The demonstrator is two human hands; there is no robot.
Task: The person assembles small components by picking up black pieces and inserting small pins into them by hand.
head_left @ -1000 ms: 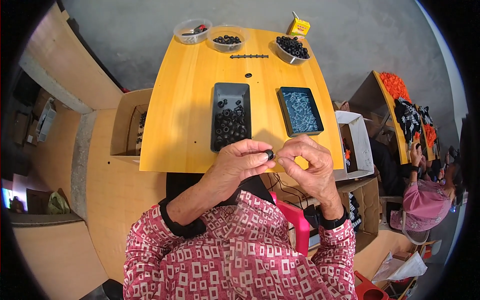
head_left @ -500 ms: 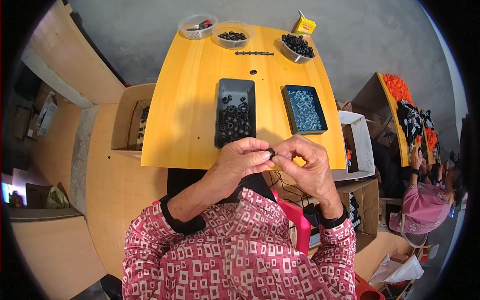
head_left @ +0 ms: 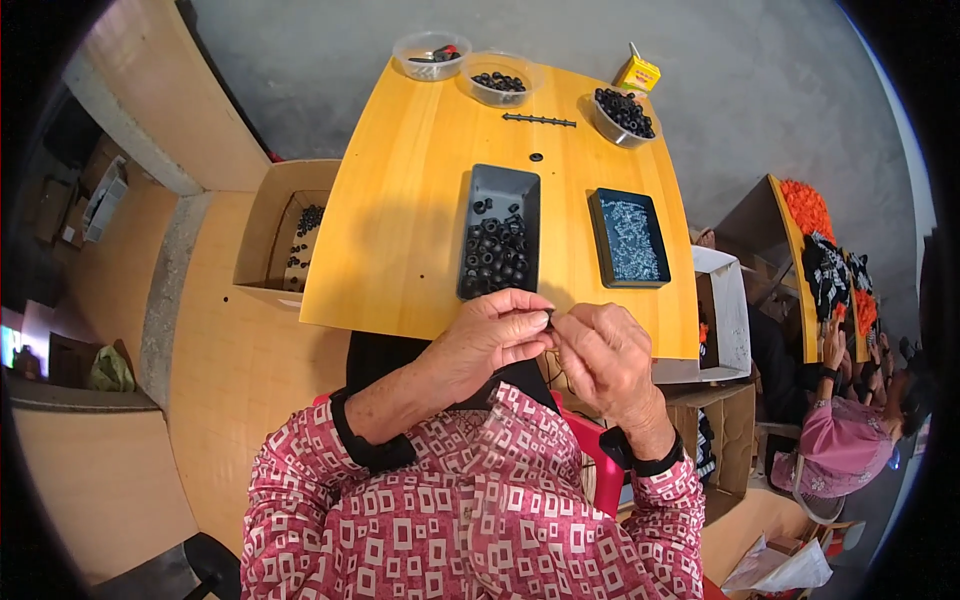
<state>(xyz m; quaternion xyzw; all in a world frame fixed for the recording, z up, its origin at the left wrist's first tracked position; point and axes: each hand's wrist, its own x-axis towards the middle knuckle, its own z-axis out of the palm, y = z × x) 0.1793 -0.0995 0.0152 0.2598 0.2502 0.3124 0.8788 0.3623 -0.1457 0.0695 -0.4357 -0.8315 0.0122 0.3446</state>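
Head view: left hand [head_left: 492, 335] and right hand [head_left: 603, 350] meet fingertip to fingertip at near table edge [head_left: 400, 320], pinching small black part [head_left: 549, 319] between them — fitting looks underway. Black tray [head_left: 500, 190] behind holds many black rings — plenty apparently left.

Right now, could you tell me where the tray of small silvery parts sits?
The tray of silvery parts lies on the yellow table's right side, beside the black tray of rings.
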